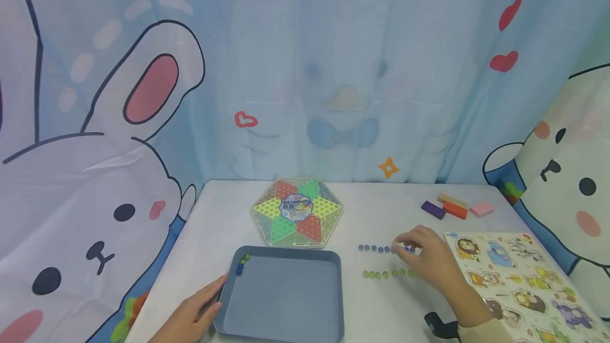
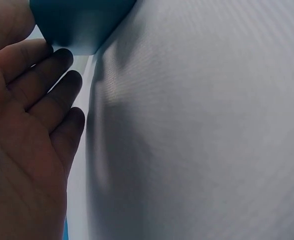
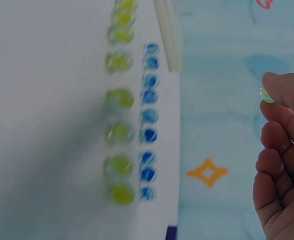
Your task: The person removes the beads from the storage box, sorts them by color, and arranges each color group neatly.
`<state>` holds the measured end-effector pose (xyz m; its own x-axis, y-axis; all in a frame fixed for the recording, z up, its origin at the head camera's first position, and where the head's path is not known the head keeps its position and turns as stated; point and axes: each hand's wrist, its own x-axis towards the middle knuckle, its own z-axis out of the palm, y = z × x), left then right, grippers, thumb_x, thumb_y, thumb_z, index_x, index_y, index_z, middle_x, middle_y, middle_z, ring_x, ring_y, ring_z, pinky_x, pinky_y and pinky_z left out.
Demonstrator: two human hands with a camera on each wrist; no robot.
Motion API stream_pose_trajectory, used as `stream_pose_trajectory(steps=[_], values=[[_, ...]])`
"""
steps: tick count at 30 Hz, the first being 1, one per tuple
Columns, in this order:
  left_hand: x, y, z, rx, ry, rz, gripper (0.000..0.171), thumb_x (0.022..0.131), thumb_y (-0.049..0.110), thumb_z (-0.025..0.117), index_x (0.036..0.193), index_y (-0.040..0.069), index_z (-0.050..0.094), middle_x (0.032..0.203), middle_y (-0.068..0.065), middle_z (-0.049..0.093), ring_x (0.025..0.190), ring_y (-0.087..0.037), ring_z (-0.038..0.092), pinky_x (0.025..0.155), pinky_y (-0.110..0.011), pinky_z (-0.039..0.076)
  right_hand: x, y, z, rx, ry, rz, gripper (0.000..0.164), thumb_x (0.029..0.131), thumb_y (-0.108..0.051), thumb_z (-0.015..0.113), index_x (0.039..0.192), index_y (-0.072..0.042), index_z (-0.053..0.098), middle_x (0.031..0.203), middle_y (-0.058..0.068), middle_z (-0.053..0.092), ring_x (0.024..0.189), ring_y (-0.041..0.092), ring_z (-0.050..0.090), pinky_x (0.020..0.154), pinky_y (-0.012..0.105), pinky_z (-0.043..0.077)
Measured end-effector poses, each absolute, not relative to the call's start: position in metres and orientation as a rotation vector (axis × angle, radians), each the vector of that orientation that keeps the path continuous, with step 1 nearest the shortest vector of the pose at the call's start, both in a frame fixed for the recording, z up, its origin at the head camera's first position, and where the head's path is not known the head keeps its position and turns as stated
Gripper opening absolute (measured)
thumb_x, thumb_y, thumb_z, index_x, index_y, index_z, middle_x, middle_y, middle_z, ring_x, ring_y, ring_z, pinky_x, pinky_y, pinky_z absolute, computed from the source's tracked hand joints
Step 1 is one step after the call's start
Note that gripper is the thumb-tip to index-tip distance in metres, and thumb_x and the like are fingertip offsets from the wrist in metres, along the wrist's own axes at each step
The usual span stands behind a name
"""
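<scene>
My right hand [image 1: 431, 261] pinches a small glass marble [image 3: 267, 95] with a yellow-green glint between thumb and forefinger, raised over the table. Below it runs a row of blue marbles [image 1: 374, 248], and nearer to me lies a row of yellow-green marbles [image 1: 378, 274]; the hand hides part of both in the head view. My left hand [image 1: 188, 316] rests at the left side of a grey-blue tray [image 1: 286, 300], its fingers relaxed against the outer wall. Several green and blue marbles [image 1: 240, 268] lie in the tray's far left corner.
A hexagonal Chinese checkers board [image 1: 310, 225] with a label lies behind the tray. Purple [image 1: 433, 209], orange [image 1: 455, 210], pink [image 1: 482, 209] and tan blocks sit at the back right. An animal picture board [image 1: 502, 279] lies at the right. A printed curtain hangs behind the table.
</scene>
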<state>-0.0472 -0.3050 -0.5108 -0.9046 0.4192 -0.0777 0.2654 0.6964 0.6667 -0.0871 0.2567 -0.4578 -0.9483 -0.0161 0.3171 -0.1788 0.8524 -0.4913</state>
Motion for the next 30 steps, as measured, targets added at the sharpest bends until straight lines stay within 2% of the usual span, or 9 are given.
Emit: stream_pose_trajectory(steps=[7,16,26,30], values=[[-0.048,-0.303,-0.507,0.527,2.667,0.998,0.063,0.109,0.048,0.050,0.164,0.019,0.037,0.165,-0.008,0.045,0.150,-0.029,0.046,0.115,-0.028,0.050,-0.078,0.289,-0.473,0.025,-2.792,0.726,0.014,0.087,-0.024,0.085,0.099,-0.019,0.081,0.094,-0.003,0.070,0.093,0.020,0.064,0.076,0.031,0.056],[-0.049,-0.305,-0.513,0.512,2.649,1.002,0.063,0.110,0.048,0.049,0.163,0.018,0.038,0.165,-0.008,0.045,0.149,-0.029,0.046,0.113,-0.026,0.051,-0.072,0.311,-0.491,-0.078,-2.918,0.742,0.017,0.087,-0.028,0.085,0.099,-0.017,0.081,0.091,-0.002,0.070,0.088,0.017,0.062,0.070,0.024,0.051],[-0.050,-0.307,-0.514,0.552,2.650,1.016,0.062,0.110,0.048,0.049,0.164,0.019,0.037,0.165,-0.008,0.044,0.149,-0.022,0.045,0.113,-0.025,0.051,-0.072,0.321,-0.498,-0.192,-3.095,0.797,0.024,0.088,-0.028,0.083,0.107,-0.014,0.080,0.093,-0.001,0.068,0.087,0.017,0.058,0.074,0.030,0.049],[-0.050,-0.307,-0.514,0.546,2.652,1.012,0.063,0.109,0.048,0.049,0.164,0.019,0.037,0.165,-0.008,0.045,0.149,-0.024,0.045,0.113,-0.026,0.051,-0.072,0.323,-0.501,-0.181,-3.116,0.802,0.025,0.088,-0.029,0.083,0.107,-0.014,0.080,0.091,-0.002,0.067,0.084,0.015,0.058,0.073,0.030,0.049]])
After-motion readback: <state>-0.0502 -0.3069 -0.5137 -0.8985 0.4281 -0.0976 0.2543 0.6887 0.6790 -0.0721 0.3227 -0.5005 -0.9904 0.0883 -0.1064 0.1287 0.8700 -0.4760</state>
